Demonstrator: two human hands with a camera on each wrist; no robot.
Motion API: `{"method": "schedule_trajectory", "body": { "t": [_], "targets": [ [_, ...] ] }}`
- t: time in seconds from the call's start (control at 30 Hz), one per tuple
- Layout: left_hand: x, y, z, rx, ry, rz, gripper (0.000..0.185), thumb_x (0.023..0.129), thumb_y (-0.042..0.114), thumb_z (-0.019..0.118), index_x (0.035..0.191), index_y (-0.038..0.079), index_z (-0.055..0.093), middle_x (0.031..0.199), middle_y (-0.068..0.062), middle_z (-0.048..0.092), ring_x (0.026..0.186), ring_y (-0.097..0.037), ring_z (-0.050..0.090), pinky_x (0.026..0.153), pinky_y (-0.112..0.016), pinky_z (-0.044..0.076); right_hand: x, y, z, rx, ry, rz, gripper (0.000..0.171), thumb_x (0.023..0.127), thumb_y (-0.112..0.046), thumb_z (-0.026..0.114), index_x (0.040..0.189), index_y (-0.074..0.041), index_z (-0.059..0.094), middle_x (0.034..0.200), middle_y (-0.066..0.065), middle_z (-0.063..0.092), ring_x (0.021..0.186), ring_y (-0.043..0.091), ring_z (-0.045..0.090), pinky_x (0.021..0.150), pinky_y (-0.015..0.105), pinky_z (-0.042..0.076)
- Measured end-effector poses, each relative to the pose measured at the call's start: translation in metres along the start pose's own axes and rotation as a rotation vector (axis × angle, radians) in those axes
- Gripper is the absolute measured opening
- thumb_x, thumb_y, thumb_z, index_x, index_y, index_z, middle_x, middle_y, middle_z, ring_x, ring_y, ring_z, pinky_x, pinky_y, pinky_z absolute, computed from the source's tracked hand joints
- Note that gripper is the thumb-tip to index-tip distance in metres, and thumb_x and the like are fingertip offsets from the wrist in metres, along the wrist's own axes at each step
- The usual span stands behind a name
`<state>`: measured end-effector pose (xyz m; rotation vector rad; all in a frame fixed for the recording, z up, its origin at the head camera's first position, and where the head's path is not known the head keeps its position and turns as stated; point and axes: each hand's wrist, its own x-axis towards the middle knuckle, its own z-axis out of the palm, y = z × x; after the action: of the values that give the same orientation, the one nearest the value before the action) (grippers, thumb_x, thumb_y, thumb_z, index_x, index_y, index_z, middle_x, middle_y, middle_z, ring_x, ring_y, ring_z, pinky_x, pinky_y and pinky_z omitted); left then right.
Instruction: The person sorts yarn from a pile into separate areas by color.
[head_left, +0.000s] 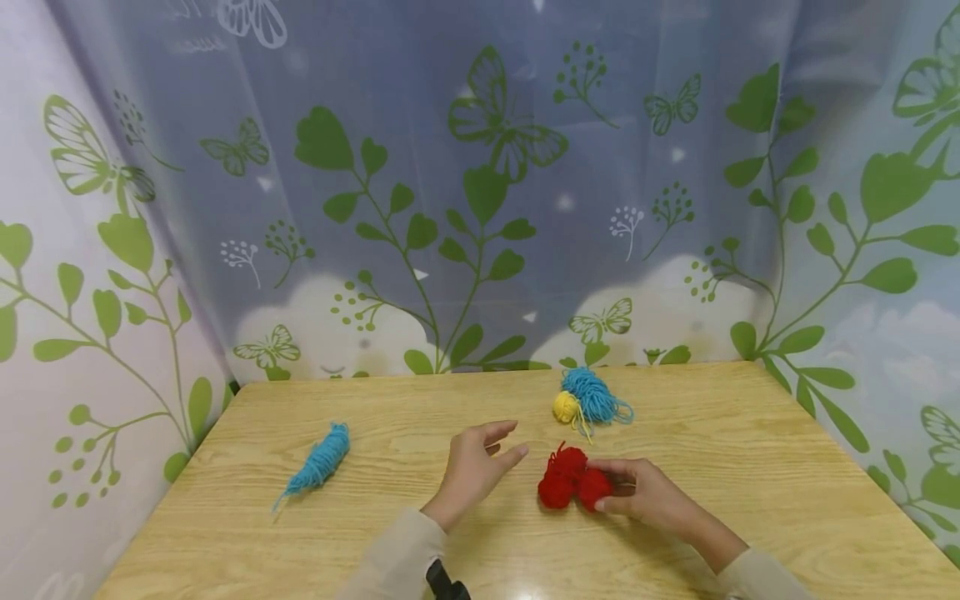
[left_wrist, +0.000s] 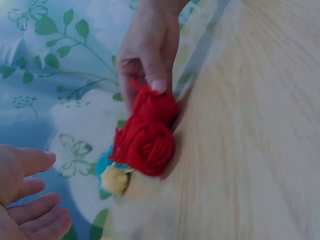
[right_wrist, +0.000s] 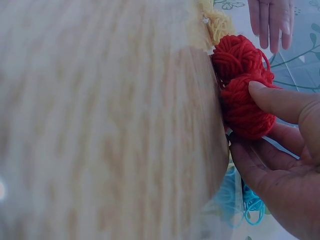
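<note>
1. Pinching the red yarn (head_left: pixel 573 487) between thumb and fingers, the right hand (head_left: pixel 651 498) held the bundle down on the desk (head_left: pixel 735 433), near its front centre.
2. The left hand (head_left: pixel 474 467) hovered just beside the red yarn with its fingers relaxed and spread, grasping nothing.
3. A yellow yarn ball (head_left: pixel 566 407) lay touching a blue yarn bundle (head_left: pixel 596 397) behind the red yarn; a second blue skein (head_left: pixel 321 461) lay well apart to the left.
4. Risk, as judged: the red yarn looked loosely wound in two lobes, so a pull on only one lobe could unravel it or split the pair.
5. Risk, as judged: loose strands trailing from the yellow and blue yarn could snag and drag along if the red yarn were swept backward.
6. No brand, label or readable writing appeared; the curtain (head_left: pixel 480 183) bore only printed leaves and butterflies.
</note>
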<state>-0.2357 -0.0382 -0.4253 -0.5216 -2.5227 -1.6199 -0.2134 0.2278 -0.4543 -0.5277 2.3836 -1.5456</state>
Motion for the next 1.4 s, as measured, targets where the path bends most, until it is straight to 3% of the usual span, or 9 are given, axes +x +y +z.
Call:
{"method": "schedule_trajectory", "body": {
  "t": [0.2,0.4,0.53,0.73,0.93,1.4],
  "targets": [
    [-0.001,-0.012,-0.028,0.099,-0.031,-0.008,0.043,0.085,0.019,0.074,0.126,0.006,0.064,0.130,-0.016,0.059,0.120,-0.036,0.055,0.096,-0.044,0.048,0.001,0.002,0.000,0.003,-0.005,-0.002,0.057,0.084,-0.009,0.073,0.131,0.014,0.049,0.129,0.033,0.052,0.113,0.039,0.057,0.088,0.033,0.053],
    [-0.005,-0.038,-0.044,0.122,-0.089,-0.061,0.050,0.084,0.020,0.075,0.130,0.005,0.060,0.135,-0.018,0.055,0.124,-0.039,0.050,0.099,-0.049,0.044,0.002,0.003,-0.001,0.004,-0.011,-0.005,0.057,0.084,-0.009,0.073,0.131,0.013,0.049,0.130,0.032,0.052,0.113,0.039,0.057,0.088,0.033,0.053],
    [-0.007,-0.054,-0.047,0.143,-0.113,-0.086,0.053,0.082,0.020,0.077,0.129,0.002,0.060,0.132,-0.017,0.058,0.116,-0.037,0.056,0.094,-0.048,0.049,0.002,0.004,-0.002,-0.003,-0.011,-0.008,0.058,0.084,-0.010,0.073,0.131,0.013,0.049,0.131,0.033,0.051,0.114,0.040,0.057,0.088,0.034,0.053],
    [-0.008,-0.068,-0.044,0.149,-0.107,-0.066,0.047,0.081,0.016,0.078,0.123,0.001,0.064,0.122,-0.017,0.063,0.107,-0.028,0.062,0.085,-0.041,0.053,0.003,0.004,-0.001,-0.006,-0.008,-0.015,0.057,0.084,-0.011,0.074,0.131,0.013,0.050,0.128,0.032,0.053,0.113,0.040,0.057,0.089,0.034,0.052],
    [-0.008,-0.073,-0.041,0.151,-0.073,-0.066,0.038,0.080,0.015,0.078,0.116,0.005,0.069,0.115,-0.011,0.068,0.105,-0.026,0.062,0.083,-0.039,0.053,0.003,0.003,-0.001,-0.009,-0.003,-0.013,0.057,0.084,-0.011,0.074,0.130,0.013,0.051,0.128,0.032,0.053,0.112,0.040,0.057,0.088,0.033,0.053],
    [-0.007,-0.080,-0.043,0.119,-0.088,-0.086,0.037,0.080,0.016,0.078,0.114,0.007,0.071,0.115,-0.010,0.069,0.108,-0.027,0.062,0.087,-0.039,0.053,0.002,0.006,-0.001,-0.011,-0.008,-0.001,0.058,0.085,-0.013,0.073,0.131,0.012,0.050,0.130,0.032,0.052,0.113,0.039,0.057,0.088,0.032,0.053]
  ]
}}
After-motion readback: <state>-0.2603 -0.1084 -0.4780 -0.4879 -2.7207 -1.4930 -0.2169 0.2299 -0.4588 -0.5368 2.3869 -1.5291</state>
